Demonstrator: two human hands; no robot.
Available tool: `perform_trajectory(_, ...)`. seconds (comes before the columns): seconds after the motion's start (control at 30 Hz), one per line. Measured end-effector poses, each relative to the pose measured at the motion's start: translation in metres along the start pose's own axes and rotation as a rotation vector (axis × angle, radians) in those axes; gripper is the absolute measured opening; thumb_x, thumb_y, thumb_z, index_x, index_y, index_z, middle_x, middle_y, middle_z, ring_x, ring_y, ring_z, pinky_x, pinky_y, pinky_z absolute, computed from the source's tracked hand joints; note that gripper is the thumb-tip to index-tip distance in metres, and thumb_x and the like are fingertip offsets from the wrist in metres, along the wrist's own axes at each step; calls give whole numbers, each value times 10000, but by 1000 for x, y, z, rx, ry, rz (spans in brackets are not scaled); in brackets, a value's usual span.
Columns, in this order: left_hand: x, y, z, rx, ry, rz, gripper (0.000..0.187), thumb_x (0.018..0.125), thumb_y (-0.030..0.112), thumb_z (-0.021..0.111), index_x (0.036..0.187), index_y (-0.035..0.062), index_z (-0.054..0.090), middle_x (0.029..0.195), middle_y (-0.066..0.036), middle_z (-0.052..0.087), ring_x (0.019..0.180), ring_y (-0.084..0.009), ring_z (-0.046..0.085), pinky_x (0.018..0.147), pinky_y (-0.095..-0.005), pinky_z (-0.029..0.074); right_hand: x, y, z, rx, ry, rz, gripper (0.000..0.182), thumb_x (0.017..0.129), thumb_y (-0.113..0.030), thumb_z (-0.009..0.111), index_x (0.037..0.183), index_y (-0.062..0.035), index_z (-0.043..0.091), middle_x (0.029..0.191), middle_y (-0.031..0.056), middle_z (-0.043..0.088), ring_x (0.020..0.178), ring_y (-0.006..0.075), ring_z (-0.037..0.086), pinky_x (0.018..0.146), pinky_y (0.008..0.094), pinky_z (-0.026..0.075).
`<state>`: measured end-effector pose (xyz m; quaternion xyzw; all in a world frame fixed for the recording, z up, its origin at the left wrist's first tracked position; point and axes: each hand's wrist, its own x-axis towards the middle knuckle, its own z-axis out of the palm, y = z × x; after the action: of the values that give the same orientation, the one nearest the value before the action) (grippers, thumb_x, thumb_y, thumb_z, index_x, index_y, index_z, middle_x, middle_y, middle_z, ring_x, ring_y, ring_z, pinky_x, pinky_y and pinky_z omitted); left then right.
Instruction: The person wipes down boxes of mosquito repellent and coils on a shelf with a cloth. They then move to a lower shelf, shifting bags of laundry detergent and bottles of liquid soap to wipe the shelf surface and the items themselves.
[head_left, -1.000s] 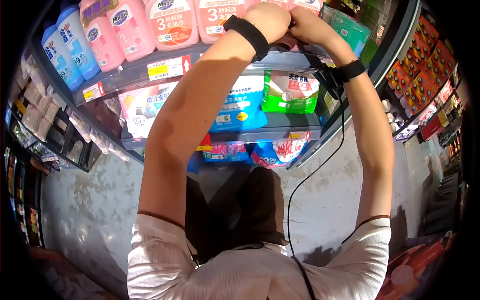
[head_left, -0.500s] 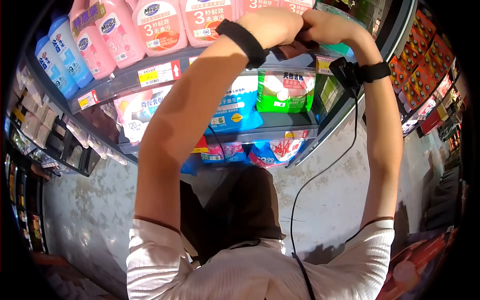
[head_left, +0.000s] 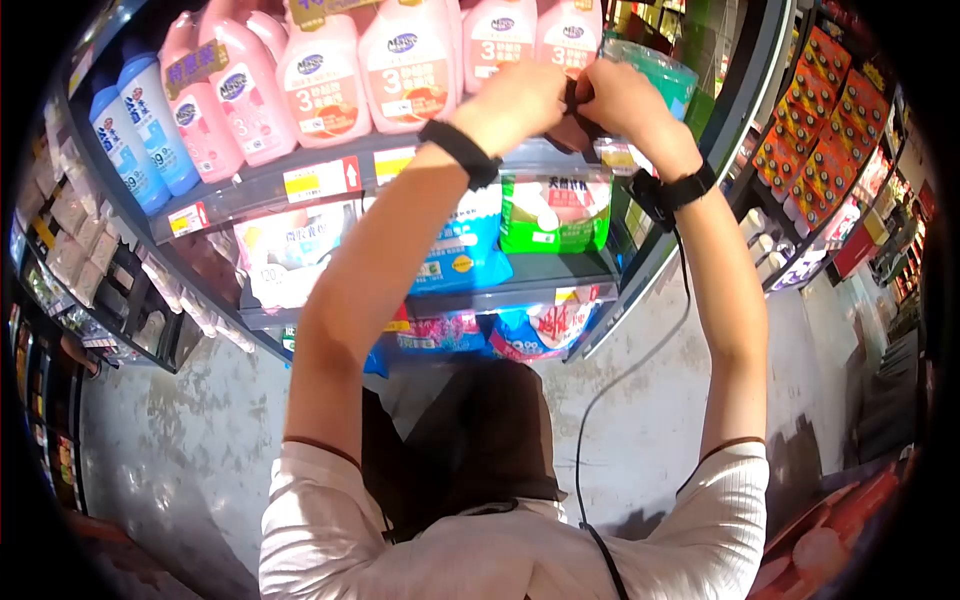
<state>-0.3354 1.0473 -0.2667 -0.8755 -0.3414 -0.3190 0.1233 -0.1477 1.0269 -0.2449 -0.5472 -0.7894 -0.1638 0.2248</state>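
Note:
My left hand [head_left: 518,100] and my right hand [head_left: 628,102] are close together above the front edge of the upper shelf. Both are closed, fingers curled, on a dark brown, limp, cloth-like piece [head_left: 568,134] that hangs down between them. Its kind is not clear, and the fingers hide part of it. Just behind my left hand stand pink cleaner bottles [head_left: 408,72] with orange-and-white labels. A green translucent tub [head_left: 655,75] is right behind my right hand. Each wrist wears a black strap; the right one carries a small black device [head_left: 652,198].
Blue bottles [head_left: 155,125] stand at the shelf's left end. Price tags [head_left: 320,180] line its edge [head_left: 270,170]. Below are a green bag [head_left: 556,215], a blue bag [head_left: 465,240] and more detergent packs. A black cable [head_left: 640,355] runs from my right wrist. Orange boxes [head_left: 815,120] fill a rack at right.
The view has shifted, so the shelf and bottles sit lower and more of the green tub shows. My hands, still together, appear slightly lower and further left, with the brown piece between them.

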Motion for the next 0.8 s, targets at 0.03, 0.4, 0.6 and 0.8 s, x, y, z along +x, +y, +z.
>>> perform_trajectory(0.03, -7, 11, -2, -36, 14, -49, 212, 879, 169, 616, 902, -4, 738, 854, -258, 699, 845, -448, 679, 799, -522, 542, -1, -2, 1, 3, -6, -3, 215, 842, -222, 699, 1021, -117, 756, 1005, 208, 745, 959, 415, 722, 818, 499, 586)
perform_trajectory(0.4, -106, 29, -54, 174, 47, -168, 264, 933, 204, 645, 1167, 100, 709, 1001, -153, 741, 929, -375, 699, 837, -478, 567, 23, -65, 24, 250, -85, -171, 351, 836, -326, 715, 1070, -72, 776, 1006, 169, 761, 931, 346, 729, 852, 401, 560)
perform_trajectory(0.6, -104, 12, -90, 144, 453, -11, 274, 921, 164, 663, 1179, 75, 688, 1030, -138, 733, 942, -334, 696, 840, -429, 562, 26, -36, 17, 282, -58, -214, 284, 799, -213, 797, 1009, -26, 756, 942, 187, 750, 905, 340, 728, 813, 414, 559)
perform_trajectory(0.8, -51, -4, -166, 241, 895, 94, 540, 864, 263, 780, 1308, 32, 578, 1081, -212, 661, 1022, -407, 638, 866, -500, 535, 6, -47, 22, 317, 151, -184, 291, 828, -207, 768, 1035, -5, 729, 947, 191, 737, 888, 359, 708, 804, 412, 546)
